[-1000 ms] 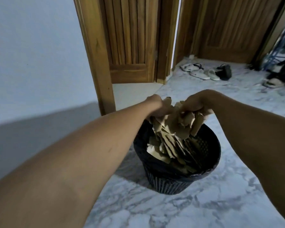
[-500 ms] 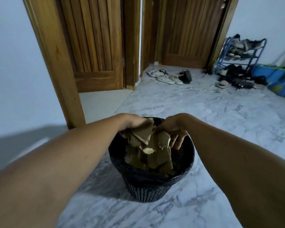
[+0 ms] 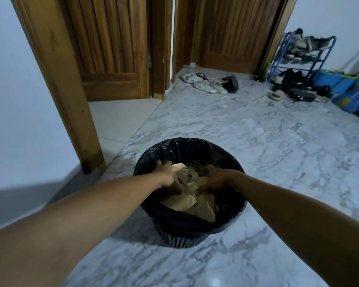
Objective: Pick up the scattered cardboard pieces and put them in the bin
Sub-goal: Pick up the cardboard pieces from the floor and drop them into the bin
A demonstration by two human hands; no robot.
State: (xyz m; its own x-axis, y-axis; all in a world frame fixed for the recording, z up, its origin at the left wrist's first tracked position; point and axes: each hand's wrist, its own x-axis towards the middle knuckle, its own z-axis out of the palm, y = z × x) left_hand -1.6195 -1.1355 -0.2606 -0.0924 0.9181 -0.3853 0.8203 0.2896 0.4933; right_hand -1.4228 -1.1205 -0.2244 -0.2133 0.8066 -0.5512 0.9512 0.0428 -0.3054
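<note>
in the head view, the black bin stands on the marble floor, lined with a dark bag, and a pile of tan cardboard pieces lies inside it, filling the lower part up toward the hands. no loose cardboard shows on the floor around the bin or farther off toward the sandals and the shoe rack by the wooden doors, so the task looks close to done; what lies behind or outside the camera's sight cannot be judged.

both arms reach forward and down from the near corners into the mouth of the bin. the left hand sits at the left inner side, knuckles up, its fingers turned down into the pile and mostly hidden; i cannot tell whether they grip a piece or just press on the heap. the right hand is just beside it, over the middle of the pile, fingers curled down onto the cardboard; whether they hold anything i cannot tell either. the two hands are near each other but not touching, with pale cardboard showing between them.
</note>
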